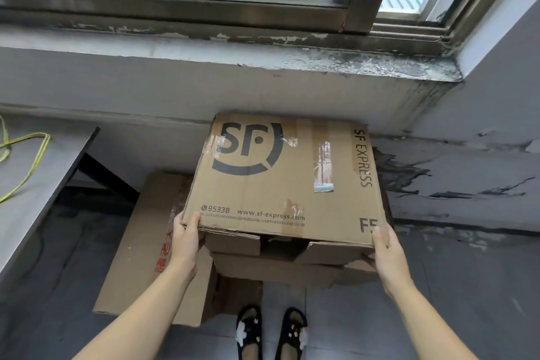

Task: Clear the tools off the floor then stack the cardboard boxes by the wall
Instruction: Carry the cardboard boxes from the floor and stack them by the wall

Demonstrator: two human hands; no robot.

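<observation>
The left hand and right hand grip the near corners of a worn, tape-scarred cardboard box below the window sill, over other boxes; it reads "SF EXPRESS", "95338", "www.sf-express.com"

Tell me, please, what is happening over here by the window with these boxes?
A person is holding an SF Express cardboard box with both hands: the left hand grips its near left corner and the right hand its near right corner. The box sits over another cardboard box below it, close to the wall under the window. A third, flatter box lies on the floor to the left. A yellow-green cord rests on the grey table at left. No tools are visible on the floor.
</observation>
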